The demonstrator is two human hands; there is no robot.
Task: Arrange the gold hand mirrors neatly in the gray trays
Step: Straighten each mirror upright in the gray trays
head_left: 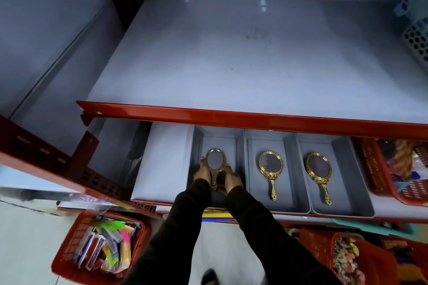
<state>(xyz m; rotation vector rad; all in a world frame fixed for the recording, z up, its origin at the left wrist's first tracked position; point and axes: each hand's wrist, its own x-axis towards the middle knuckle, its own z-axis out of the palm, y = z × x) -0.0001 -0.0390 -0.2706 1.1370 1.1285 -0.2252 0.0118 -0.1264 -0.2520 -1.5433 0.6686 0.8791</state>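
Left tray [196, 139]: front end hidden behind hands and sleeves.
Mirror handle [214, 180]: partly covered by left hand [202, 172] and right hand [231, 178].
Red basket [379, 169], right of trays: cut by frame edge; contents blurred.
Floor basket [69, 250], below left tray: contents blurred, unreadable.

The single head view looks steeply down, close, past a red shelf edge [254, 118] onto the lower shelf.

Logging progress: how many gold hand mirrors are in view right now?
3. One in the left tray, held by both the left hand and right hand; one flat in the middle tray; one flat in the right tray. None visibly hidden.
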